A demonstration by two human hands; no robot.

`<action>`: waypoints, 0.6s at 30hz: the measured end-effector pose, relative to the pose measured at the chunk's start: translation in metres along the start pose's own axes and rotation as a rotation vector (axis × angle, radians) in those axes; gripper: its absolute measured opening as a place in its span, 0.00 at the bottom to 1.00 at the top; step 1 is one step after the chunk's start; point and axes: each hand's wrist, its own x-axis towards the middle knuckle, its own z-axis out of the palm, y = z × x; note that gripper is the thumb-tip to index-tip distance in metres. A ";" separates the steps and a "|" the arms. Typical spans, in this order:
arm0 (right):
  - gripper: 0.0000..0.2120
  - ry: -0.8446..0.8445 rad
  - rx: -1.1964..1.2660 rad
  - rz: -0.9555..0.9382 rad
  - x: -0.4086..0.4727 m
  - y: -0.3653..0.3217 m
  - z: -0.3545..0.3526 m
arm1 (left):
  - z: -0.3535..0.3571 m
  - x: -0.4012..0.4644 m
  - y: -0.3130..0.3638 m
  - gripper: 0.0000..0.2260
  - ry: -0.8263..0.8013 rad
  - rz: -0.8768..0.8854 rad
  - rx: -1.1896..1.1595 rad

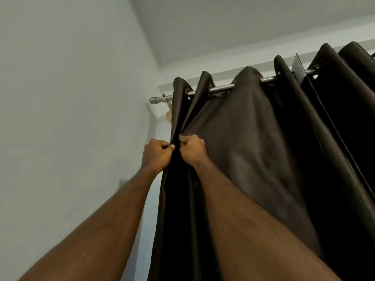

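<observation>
Both your left hand (pixel 157 154) and right hand (pixel 191 148) clench the curtain (pixel 243 138) edge; next, draw it left along the rod (pixel 220 89).

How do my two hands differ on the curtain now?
The left hand pinches the curtain at its outer edge, nearest the wall; the right hand bunches fabric just inside it. The left hand's thumb shows; the right hand shows only its back. Both are fisted, side by side.

Dark curtain (pixel 243 128) on metal rod (pixel 221 89)
</observation>
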 end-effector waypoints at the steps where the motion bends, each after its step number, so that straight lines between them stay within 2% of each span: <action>1: 0.18 -0.075 0.003 -0.032 0.008 -0.006 0.004 | -0.002 0.002 -0.002 0.17 -0.021 0.006 -0.002; 4: 0.16 -0.221 -0.173 0.023 0.031 -0.001 -0.014 | -0.003 0.005 0.002 0.16 -0.072 0.033 -0.026; 6: 0.15 -0.140 -0.281 0.053 0.037 0.008 -0.028 | -0.003 0.004 0.003 0.10 -0.059 0.049 -0.047; 9: 0.15 0.034 -0.207 0.089 0.031 0.027 -0.027 | 0.000 0.000 0.005 0.06 -0.016 0.046 -0.054; 13: 0.15 0.212 -0.032 0.083 0.016 0.034 -0.022 | 0.006 -0.006 0.017 0.06 0.025 0.053 -0.050; 18: 0.15 0.312 -0.143 0.015 0.013 0.028 -0.036 | 0.005 -0.005 0.027 0.07 0.065 -0.009 0.068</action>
